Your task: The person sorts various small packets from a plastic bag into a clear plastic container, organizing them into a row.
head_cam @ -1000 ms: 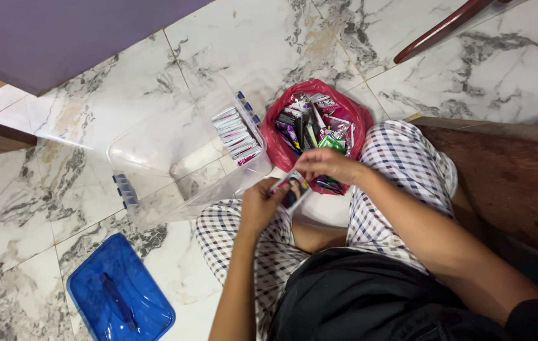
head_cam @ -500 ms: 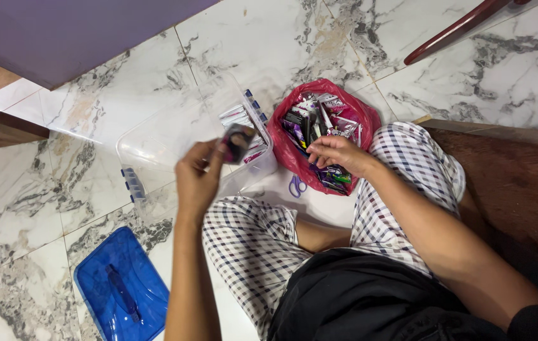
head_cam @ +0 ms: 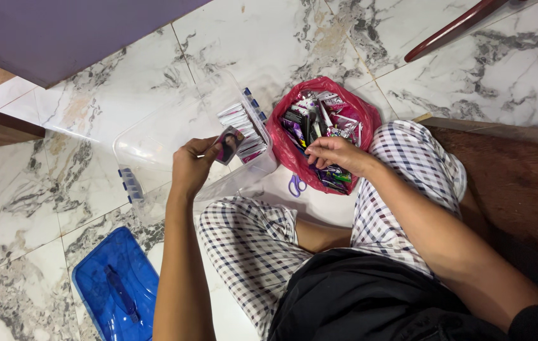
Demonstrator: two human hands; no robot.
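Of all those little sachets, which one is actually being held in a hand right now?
The dark sachet pinched in the left hand, over the clear plastic box; the others sit packed in the box or the red bag.

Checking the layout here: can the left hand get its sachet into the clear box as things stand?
Probably yes: the left hand holds the sachet over the open clear box, whose blue lid lies off on the floor.

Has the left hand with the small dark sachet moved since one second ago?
Yes. The left hand carried the small dark sachet from beside the red plastic bag leftward, over the clear plastic box.
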